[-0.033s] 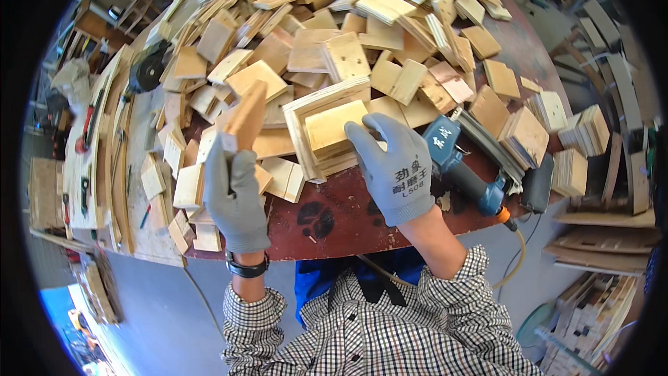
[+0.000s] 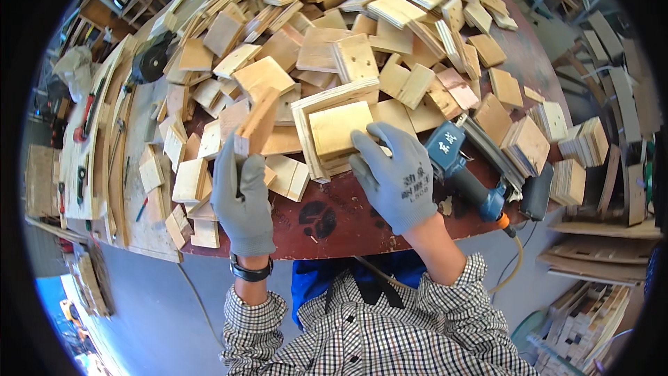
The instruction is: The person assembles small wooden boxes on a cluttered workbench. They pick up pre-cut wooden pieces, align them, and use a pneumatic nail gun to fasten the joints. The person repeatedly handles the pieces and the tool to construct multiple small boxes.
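My left hand [image 2: 243, 202], in a grey glove, is closed around the lower end of a plywood block [image 2: 257, 122] that stands up on edge from its fingers. My right hand [image 2: 396, 177], gloved alike, has its fingers bent at the right edge of a pale plywood block [image 2: 341, 129] and grips it there. Behind that block, two layered plywood edges [image 2: 305, 141] meet in a corner along its left and far sides. The right fingertips are partly hidden by the block.
A heap of plywood offcuts [image 2: 320, 49] covers the middle and far part of the dark red table [image 2: 348, 226]. A blue nail gun [image 2: 463, 167] with a hose lies right of my right hand. Long boards [image 2: 104, 188] with hand tools run along the left.
The view has shifted slightly. My right fingers have curled further at the pale block's right edge. My left hand still holds its plywood block.
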A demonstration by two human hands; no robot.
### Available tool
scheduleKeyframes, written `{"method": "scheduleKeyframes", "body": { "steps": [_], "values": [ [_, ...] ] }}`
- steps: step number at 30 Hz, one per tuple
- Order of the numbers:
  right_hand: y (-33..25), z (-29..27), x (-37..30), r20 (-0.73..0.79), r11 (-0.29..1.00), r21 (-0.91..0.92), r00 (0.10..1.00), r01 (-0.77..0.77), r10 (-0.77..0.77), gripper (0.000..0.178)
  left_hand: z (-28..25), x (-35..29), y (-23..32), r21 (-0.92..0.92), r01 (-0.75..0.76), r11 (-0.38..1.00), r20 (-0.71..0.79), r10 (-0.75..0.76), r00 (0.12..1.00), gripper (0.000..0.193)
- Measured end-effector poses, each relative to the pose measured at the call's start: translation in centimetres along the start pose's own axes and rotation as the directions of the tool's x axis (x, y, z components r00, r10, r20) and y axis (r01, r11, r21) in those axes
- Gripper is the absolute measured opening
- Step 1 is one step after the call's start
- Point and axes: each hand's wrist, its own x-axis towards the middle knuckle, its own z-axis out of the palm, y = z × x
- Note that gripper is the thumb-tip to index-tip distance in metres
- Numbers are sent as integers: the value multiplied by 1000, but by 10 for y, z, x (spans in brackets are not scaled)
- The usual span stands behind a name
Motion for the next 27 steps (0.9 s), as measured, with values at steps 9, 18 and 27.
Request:
{"method": "scheduleKeyframes", "body": {
  "steps": [9, 18, 27],
  "values": [
    [9, 15, 6, 57, 993, -110, 998, 30, -24, 56, -3, -20, 0, -87, 219, 972, 8, -219, 976, 44],
    [21, 11, 16, 346, 983, 61, 927, -174, 143, 82, 1, -17, -3, -90, 136, 987, 34, -133, 991, 43],
    [20, -10, 51, 520, 976, -19, 832, -215, 193, 78, 20, -16, 10, 89, -292, 952, 141, 278, 950, 55]
  ]
}}
